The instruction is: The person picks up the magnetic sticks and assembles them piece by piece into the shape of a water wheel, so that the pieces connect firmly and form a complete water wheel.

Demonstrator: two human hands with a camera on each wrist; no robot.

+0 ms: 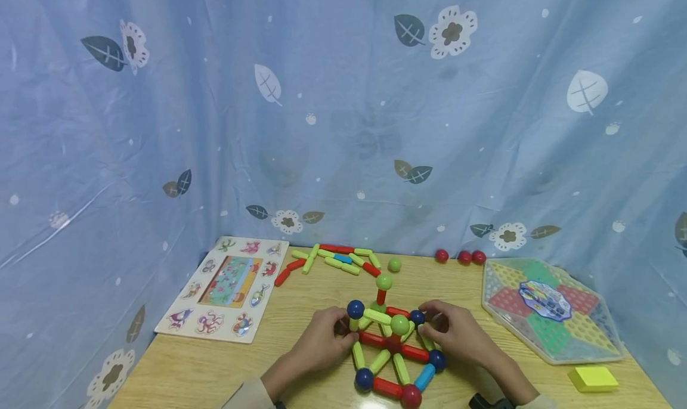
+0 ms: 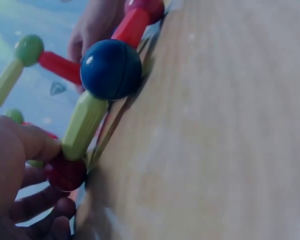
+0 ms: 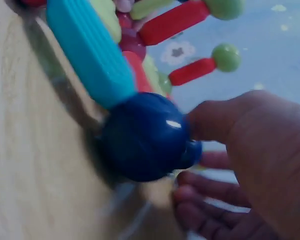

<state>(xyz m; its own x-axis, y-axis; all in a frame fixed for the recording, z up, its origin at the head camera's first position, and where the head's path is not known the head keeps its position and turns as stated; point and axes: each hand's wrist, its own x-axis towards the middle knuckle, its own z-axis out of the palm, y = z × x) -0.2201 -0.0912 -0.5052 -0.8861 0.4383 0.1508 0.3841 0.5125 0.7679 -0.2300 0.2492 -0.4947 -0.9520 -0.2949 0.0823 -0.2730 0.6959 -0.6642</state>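
A white, flat rectangular puzzle board [image 1: 231, 282], printed with coloured sea animals around an orange-edged underwater scene, lies to the left of the left fingers [image 1: 334, 315] and reaches farther back. Out to the right of the right fingers [image 1: 432, 306] rests a hexagonal game board [image 1: 555, 331] with red, green and yellow triangles, an oval blue label and a clear rim. A bright yellow rectangular block [image 1: 593, 379] sits rightward and nearer than those fingers. Pale wood-grained tabletop [image 1: 214, 367] spreads beneath; blue leaf-and-flower-print curtain fabric [image 1: 333, 129] hangs beyond.
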